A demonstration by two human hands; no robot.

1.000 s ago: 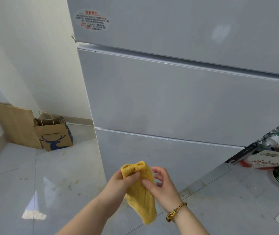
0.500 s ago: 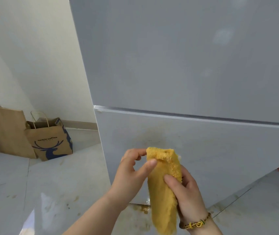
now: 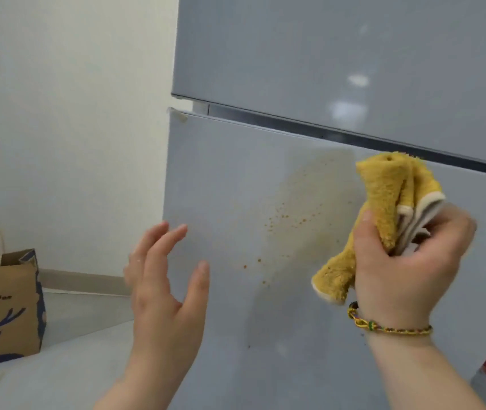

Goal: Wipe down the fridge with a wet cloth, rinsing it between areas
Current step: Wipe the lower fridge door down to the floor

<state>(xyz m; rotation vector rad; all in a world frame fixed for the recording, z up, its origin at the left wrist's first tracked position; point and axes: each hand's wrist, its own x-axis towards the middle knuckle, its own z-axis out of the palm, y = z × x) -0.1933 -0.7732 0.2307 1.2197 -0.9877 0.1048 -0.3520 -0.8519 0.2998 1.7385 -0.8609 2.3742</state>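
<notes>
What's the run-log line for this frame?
phase: pre-wipe | right hand: grips yellow cloth near lower fridge door | left hand: fingers spread, holds nothing | target: brown speckled stain | cloth-door contact: unclear

The person's body appears as two bare forearms ending in the left hand and the right hand. Both arms are uncovered down to the lower frame edge. The right wrist carries one item, a thin braided bracelet woven mainly of yellow cord with flecks of red, green and dark thread. A small green bead sits on the braid. A dark knot, possibly a bead, shows on the thumb side. Visible fingernails are short and plain.
</notes>
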